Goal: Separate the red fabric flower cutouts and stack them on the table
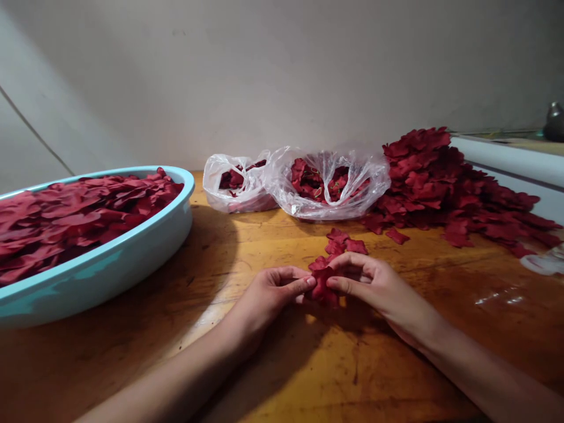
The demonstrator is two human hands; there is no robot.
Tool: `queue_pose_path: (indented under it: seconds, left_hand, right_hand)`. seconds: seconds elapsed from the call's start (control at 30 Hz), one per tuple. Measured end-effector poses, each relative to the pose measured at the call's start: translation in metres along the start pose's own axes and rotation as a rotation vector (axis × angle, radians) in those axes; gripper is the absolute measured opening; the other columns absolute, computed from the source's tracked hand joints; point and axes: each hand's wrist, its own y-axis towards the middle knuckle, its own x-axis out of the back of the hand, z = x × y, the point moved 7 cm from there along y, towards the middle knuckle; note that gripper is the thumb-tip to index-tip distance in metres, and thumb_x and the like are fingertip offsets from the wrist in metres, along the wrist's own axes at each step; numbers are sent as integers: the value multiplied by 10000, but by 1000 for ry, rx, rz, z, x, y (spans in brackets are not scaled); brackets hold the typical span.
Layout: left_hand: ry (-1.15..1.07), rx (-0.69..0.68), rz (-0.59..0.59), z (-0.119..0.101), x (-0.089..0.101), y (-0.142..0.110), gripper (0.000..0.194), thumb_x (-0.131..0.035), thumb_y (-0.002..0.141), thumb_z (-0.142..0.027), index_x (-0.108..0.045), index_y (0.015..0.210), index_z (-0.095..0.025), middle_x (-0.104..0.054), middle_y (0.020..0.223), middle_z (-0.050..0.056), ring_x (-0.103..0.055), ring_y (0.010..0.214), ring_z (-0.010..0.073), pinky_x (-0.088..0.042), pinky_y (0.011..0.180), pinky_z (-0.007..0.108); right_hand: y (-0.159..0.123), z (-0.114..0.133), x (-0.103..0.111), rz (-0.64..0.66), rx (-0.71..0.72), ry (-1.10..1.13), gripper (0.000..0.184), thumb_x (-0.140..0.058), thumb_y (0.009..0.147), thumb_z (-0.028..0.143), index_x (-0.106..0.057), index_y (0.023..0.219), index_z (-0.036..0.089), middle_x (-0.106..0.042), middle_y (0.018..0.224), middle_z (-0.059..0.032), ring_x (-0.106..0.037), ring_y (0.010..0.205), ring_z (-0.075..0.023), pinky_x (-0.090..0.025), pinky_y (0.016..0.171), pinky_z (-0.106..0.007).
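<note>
Between my hands, above the wooden table (pixel 282 247), is a dark red fabric petal piece (pixel 324 285) with a wavy edge. My left hand (pixel 277 288) pinches its left side between thumb and fingers. On the opposite side my right hand (pixel 374 285) grips it, thumb in front and fingers curled behind. Just beyond the fingers lie several loose red petal pieces (pixel 341 241) on the wood. Whether the held piece is one layer or several I cannot tell.
At left stands a light blue basin (pixel 132 249) full of red petals (pixel 83 214). Two clear plastic bags, a smaller one (pixel 224 202) and a larger one (pixel 286 194), hold red pieces near the wall. A tall heap of red petal pieces (pixel 423 182) spreads at the back right.
</note>
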Motion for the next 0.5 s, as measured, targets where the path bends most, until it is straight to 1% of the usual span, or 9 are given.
queue_pose_path:
  seconds: [0.07, 0.13, 0.2, 0.27, 0.33, 0.4, 0.47, 0.5]
  left_hand:
    - [-10, -10, -35, 0, 2, 0, 198, -753, 651, -294, -644, 646, -129, -648, 600, -14, -539, 532, 73, -374, 547, 178]
    - [-30, -26, -59, 0, 4, 1, 200, -776, 624, -257, -618, 627, -134, -653, 580, -21, -542, 502, 68, -374, 528, 175]
    - [-71, -51, -45, 0, 4, 3, 242, -801, 587, -225, -577, 602, -137, -658, 566, -21, -565, 504, 79, -394, 541, 180]
    - [-131, -72, 13, 0, 2, 5, 297, -813, 569, -221, -527, 588, -143, -666, 574, -11, -596, 536, 103, -425, 578, 202]
    - [-158, -78, 75, -1, 0, 6, 316, -808, 584, -235, -504, 594, -147, -665, 586, -6, -605, 568, 112, -434, 600, 210]
    - [-118, -76, 101, -2, 1, 6, 275, -769, 649, -262, -523, 617, -143, -643, 580, -15, -565, 549, 81, -410, 578, 184]
    - [-25, -70, 92, -5, 4, 6, 219, -697, 731, -306, -565, 667, -144, -615, 574, -26, -516, 517, 61, -379, 538, 169]
    - [51, -73, 75, -7, 6, 6, 194, -662, 761, -320, -590, 709, -148, -622, 602, -20, -518, 528, 68, -383, 540, 176]
  right_hand:
    - [-1, -2, -4, 27, -28, 17, 312, -792, 586, 312, -627, 821, 191, -697, 816, -14, -658, 758, -166, -511, 687, -264]
    - [-1, -5, -8, 65, -41, 33, 326, -794, 582, 294, -626, 840, 188, -698, 837, -17, -660, 779, -166, -513, 711, -267]
    - [-1, -6, -9, 81, -37, 36, 311, -796, 581, 279, -633, 828, 184, -698, 829, -11, -659, 769, -158, -513, 717, -263]
    - [-1, -5, -7, 75, -32, 36, 281, -793, 592, 276, -648, 813, 181, -699, 811, -5, -657, 749, -147, -510, 718, -255]
    - [-2, -4, -2, 44, -42, 53, 267, -781, 618, 290, -661, 828, 176, -705, 802, -12, -656, 723, -142, -508, 710, -252]
    - [-2, -2, 7, -29, -38, 93, 278, -777, 632, 304, -667, 854, 178, -712, 808, -19, -655, 699, -136, -508, 685, -244]
    - [-3, 1, 18, -116, -12, 132, 290, -786, 629, 303, -675, 872, 190, -719, 846, -20, -658, 732, -137, -506, 694, -233]
    - [-4, 2, 23, -146, 6, 145, 289, -790, 627, 300, -680, 875, 199, -721, 867, -17, -659, 763, -138, -504, 712, -227]
